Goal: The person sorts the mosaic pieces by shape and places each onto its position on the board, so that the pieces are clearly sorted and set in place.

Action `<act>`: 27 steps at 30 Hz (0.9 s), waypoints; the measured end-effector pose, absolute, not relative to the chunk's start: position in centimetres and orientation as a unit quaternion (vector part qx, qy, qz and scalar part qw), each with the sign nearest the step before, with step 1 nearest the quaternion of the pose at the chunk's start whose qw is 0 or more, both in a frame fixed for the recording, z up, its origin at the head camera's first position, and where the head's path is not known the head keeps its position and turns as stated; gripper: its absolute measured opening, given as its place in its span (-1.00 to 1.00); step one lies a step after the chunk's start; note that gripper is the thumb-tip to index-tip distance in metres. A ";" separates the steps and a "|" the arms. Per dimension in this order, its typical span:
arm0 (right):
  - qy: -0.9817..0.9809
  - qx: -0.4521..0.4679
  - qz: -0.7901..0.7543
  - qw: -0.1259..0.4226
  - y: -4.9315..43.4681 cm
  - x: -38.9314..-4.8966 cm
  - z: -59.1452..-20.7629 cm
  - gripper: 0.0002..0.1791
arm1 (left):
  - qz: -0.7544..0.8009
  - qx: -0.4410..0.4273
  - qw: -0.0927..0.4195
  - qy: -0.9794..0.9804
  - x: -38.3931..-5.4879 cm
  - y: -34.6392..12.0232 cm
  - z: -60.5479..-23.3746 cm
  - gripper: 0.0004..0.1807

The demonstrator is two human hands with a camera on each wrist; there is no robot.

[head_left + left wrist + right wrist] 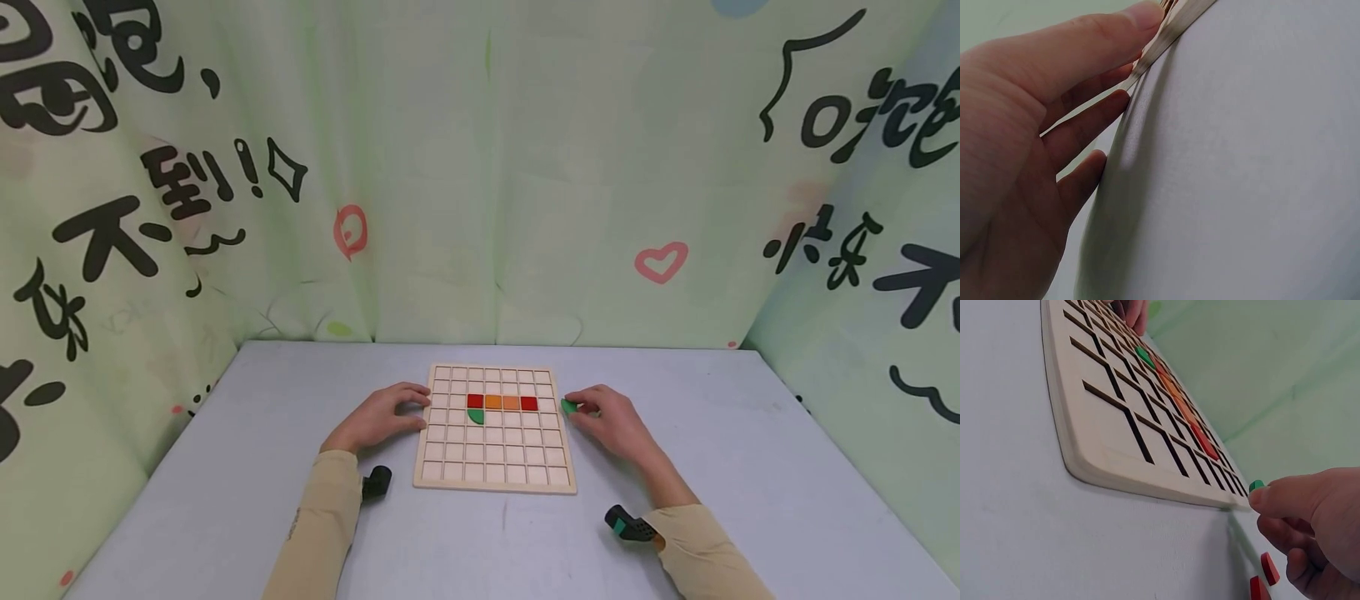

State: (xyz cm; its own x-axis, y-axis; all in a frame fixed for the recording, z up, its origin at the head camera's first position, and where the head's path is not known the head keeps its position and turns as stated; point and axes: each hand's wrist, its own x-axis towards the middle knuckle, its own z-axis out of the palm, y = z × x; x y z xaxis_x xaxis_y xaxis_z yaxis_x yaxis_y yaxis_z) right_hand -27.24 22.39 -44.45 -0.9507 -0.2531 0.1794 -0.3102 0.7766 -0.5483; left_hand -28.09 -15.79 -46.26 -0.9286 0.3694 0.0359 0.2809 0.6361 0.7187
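A wooden grid board (495, 489) lies on the table. In one of its rows sit a red square (476, 401), two orange squares (502, 403) and another red square (529, 404). Below the left red square lies a green quarter-circle tile (476, 416). My left hand (385, 416) rests at the board's left edge, thumb and fingers spread along it, fingers loosely extended. Just off the right edge, my right hand (611, 421) pinches a second green tile (1256, 485) between thumb and fingers, which cover most of it.
Two red pieces (1269, 569) show below the right hand's fingers in the right wrist view; the head view hides them. The white table (300, 533) is enclosed by green printed curtains (562, 167). Black wrist devices (628, 525) sit at both wrists.
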 end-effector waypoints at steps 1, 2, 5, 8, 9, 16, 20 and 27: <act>-0.940 0.151 0.302 0.046 22.2 -27.3 -44.4 -0.69 | 0.386 0.181 0.057 0.903 -28.1 -15.8 -46.3 -0.64; -0.940 0.150 0.305 0.044 22.0 -27.3 -44.4 -0.69 | 0.385 0.182 0.057 0.903 -28.2 -15.8 -46.3 -0.64; -0.937 0.154 0.312 0.040 21.2 -27.4 -44.3 -0.70 | 0.386 0.185 0.058 0.902 -28.2 -15.9 -46.3 -0.63; -0.935 0.161 0.314 0.036 20.4 -27.4 -44.1 -0.70 | 0.387 0.188 0.058 0.901 -28.2 -16.0 -46.3 -0.62; -0.934 0.164 0.316 0.035 20.1 -27.4 -44.0 -0.70 | 0.387 0.189 0.058 0.901 -28.2 -16.0 -46.3 -0.62; -0.928 0.182 0.325 0.023 17.7 -27.4 -43.6 -0.70 | 0.386 0.190 0.055 0.901 -28.1 -16.0 -46.0 -0.62; -0.925 0.193 0.327 0.010 16.3 -27.5 -43.4 -0.71 | 0.386 0.190 0.056 0.901 -28.0 -15.9 -45.9 -0.63; -0.926 0.205 0.316 0.002 14.2 -27.6 -43.5 -0.72 | 0.383 0.197 0.057 0.901 -27.9 -16.0 -45.8 -0.64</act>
State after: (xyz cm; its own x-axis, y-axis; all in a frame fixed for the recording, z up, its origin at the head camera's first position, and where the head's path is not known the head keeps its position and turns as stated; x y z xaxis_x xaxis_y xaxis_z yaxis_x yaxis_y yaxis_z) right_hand -27.60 14.16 -43.48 -0.9158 -0.3789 0.1335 -0.3815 0.7162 -0.5844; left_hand -27.92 -15.97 -45.85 -0.9162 0.3976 0.0489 0.3108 0.6285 0.7130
